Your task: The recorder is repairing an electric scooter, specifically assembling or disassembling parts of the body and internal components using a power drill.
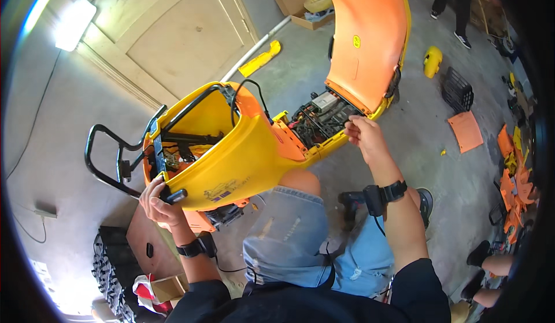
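In front of me stands a yellow and orange scooter [254,144], partly taken apart. My left hand [159,204] is by the lower rear edge of its yellow body panel, fingers closed. A short dark cylindrical handle [176,196] sticks out of that hand; its kind does not show. Over the scooter's floorboard my right hand [365,135] has its fingertips drawn together; whatever they may pinch is too small to tell. Just beyond them, the uncovered bay [324,115] shows wiring and a silver box. The open rear body holds more wires, beside a black grab rail [95,149].
An orange front shield [367,40] rises ahead. On the floor lie a yellow strip [260,60], a black basket [458,90], an orange panel [465,131] and several body parts at right. Behind stands an open cardboard box [298,2]. Other people's legs [457,5] show at the far right.
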